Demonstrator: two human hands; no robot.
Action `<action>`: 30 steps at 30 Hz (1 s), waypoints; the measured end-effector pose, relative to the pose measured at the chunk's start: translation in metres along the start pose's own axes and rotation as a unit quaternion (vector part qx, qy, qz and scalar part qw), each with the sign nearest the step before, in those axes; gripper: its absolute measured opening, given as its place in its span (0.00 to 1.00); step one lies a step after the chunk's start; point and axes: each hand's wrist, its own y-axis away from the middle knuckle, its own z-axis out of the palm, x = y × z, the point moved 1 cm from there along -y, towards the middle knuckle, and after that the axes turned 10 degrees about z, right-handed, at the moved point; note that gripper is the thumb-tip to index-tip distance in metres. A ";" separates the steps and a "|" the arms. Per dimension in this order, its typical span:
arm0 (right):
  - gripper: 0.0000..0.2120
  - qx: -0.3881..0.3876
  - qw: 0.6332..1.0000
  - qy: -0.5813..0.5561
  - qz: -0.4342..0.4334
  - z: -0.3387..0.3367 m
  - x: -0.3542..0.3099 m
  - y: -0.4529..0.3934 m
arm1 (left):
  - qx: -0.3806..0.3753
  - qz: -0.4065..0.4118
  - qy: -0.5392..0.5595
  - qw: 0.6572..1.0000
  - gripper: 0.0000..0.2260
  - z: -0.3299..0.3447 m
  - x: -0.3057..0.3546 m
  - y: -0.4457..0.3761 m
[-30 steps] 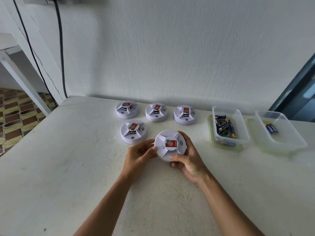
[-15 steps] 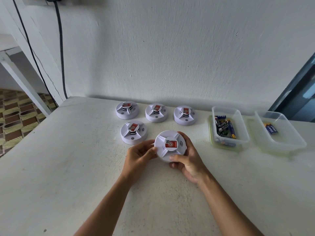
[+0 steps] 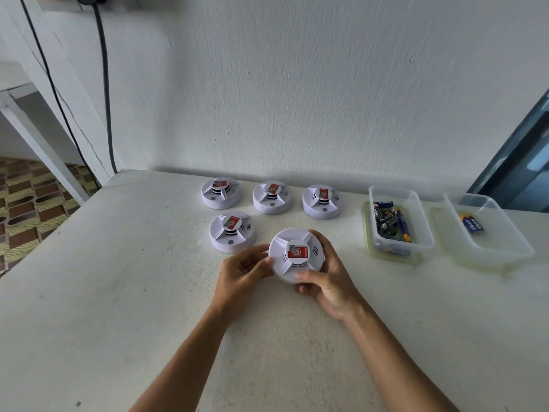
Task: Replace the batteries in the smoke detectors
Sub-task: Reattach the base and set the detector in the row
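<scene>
A round white smoke detector [image 3: 292,248] with a red label sits just above the table, held between both hands. My left hand [image 3: 242,270] grips its left rim with curled fingers. My right hand [image 3: 325,281] wraps its right side, thumb on the front edge. Several more detectors stand behind: one at the near left [image 3: 232,231] and three in a back row [image 3: 220,193], [image 3: 272,197], [image 3: 322,201]. A clear tub [image 3: 416,215] holds several batteries [image 3: 390,223]. A second clear tub [image 3: 505,233] holds blue batteries [image 3: 472,223].
The white table [image 3: 118,292] meets a white wall at the back. Its left edge drops to a patterned floor [image 3: 26,209]. Black cables [image 3: 104,84] hang down the wall at the left. A dark frame [image 3: 523,156] stands at the right.
</scene>
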 end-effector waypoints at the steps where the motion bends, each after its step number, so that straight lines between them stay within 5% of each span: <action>1: 0.37 0.000 1.000 -0.001 0.001 0.000 0.000 0.000 | 0.001 0.000 -0.001 1.000 0.16 0.000 0.000 0.000; 11: 0.29 -0.046 0.993 -0.104 0.043 -0.001 -0.004 0.003 | 0.001 0.005 -0.014 1.000 0.16 -0.001 0.001 0.000; 30: 0.34 -0.021 0.999 -0.038 0.026 0.002 -0.004 0.002 | 0.010 0.000 -0.001 1.000 0.15 -0.002 -0.002 -0.001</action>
